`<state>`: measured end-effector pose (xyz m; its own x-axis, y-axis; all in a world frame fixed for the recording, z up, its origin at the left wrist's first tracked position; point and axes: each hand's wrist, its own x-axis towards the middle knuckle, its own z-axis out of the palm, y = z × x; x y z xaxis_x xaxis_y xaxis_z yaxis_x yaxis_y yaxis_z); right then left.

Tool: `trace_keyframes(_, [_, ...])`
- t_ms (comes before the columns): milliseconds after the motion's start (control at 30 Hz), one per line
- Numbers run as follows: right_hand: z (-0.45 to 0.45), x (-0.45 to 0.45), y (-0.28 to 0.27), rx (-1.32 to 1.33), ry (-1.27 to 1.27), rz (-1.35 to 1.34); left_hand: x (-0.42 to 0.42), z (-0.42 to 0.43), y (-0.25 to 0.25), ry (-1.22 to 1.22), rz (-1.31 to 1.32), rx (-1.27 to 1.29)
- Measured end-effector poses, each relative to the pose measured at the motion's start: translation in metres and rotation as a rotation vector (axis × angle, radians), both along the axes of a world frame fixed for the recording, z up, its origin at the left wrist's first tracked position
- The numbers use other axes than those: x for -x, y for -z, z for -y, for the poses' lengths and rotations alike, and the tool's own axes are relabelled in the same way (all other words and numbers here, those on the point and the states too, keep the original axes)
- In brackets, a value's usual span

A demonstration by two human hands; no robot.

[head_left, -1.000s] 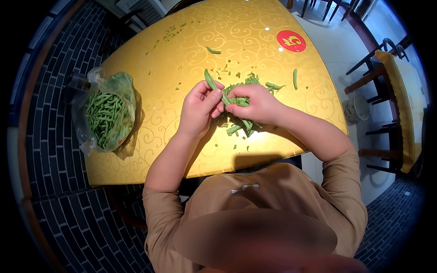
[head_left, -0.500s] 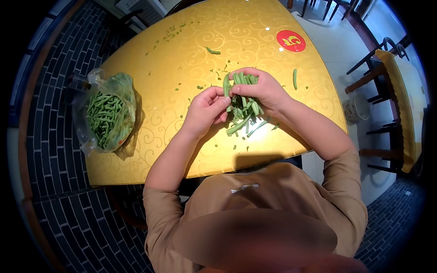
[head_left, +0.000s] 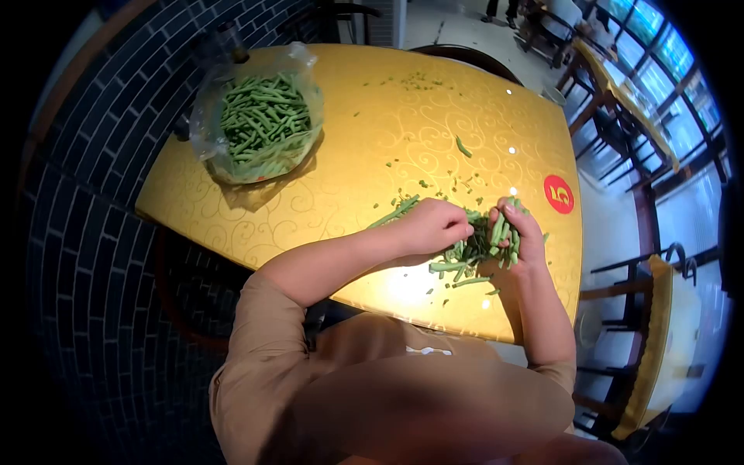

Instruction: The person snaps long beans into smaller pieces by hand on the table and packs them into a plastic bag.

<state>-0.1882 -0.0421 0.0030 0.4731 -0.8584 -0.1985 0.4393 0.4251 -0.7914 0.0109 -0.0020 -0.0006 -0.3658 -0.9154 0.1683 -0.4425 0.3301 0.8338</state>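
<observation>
My left hand [head_left: 432, 226] is closed over the table at the left edge of the bean pile, its fingertips pinched together; what they hold, if anything, is hidden. A long green bean [head_left: 397, 211] shows just beyond its back. My right hand [head_left: 524, 236] is wrapped round a bunch of green bean pieces [head_left: 504, 236], at the right side of the pile. Loose cut beans [head_left: 457, 267] lie on the table below and between both hands. A clear plastic bag [head_left: 308, 85] full of whole green beans [head_left: 263, 116] stands at the table's upper left.
The gold patterned table [head_left: 349, 155] bears small green scraps [head_left: 418, 80], a single bean [head_left: 463, 146] and a red disc [head_left: 559, 194] marked 5. Beyond it are a dark brick wall [head_left: 85, 256], other tables [head_left: 659, 341], chairs and people [head_left: 554, 19] in the background.
The view has turned to the left, so the bag sits higher. The left hand has closed and turned over; the bean upright in its fingers is no longer seen there. The right hand still grips its bunch.
</observation>
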Motion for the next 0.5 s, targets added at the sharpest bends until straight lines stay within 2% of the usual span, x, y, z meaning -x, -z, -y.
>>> trace_keyframes(33, [0.003, 0.001, 0.001, -0.002, 0.013, 0.023, -0.002, 0.0, 0.004, 0.004, 0.111, 0.18])
trace_keyframes(133, [0.007, -0.003, -0.004, 0.014, 0.048, -0.063, -0.008, -0.008, 0.012, 0.011, 0.235, 0.377])
trace_keyframes(267, [0.014, -0.031, -0.037, 0.122, 0.023, -0.227, -0.01, -0.011, 0.018, 0.084, 0.3, 0.525])
trace_keyframes(333, [0.012, -0.06, -0.065, 0.183, -0.072, -0.282, -0.004, -0.015, 0.015, 0.042, 0.138, 0.163])
trace_keyframes(400, [0.012, -0.098, -0.084, 0.223, -0.192, -0.341, -0.013, -0.02, 0.008, 0.137, 0.603, 0.617])
trace_keyframes(467, [0.009, -0.144, -0.096, 0.257, -0.312, -0.424, -0.021, -0.039, -0.02, 0.076, 0.169, 0.109])
trace_keyframes(500, [0.008, -0.17, -0.099, 0.275, -0.375, -0.467, -0.013, -0.029, -0.005, 0.076, 0.076, 0.018])
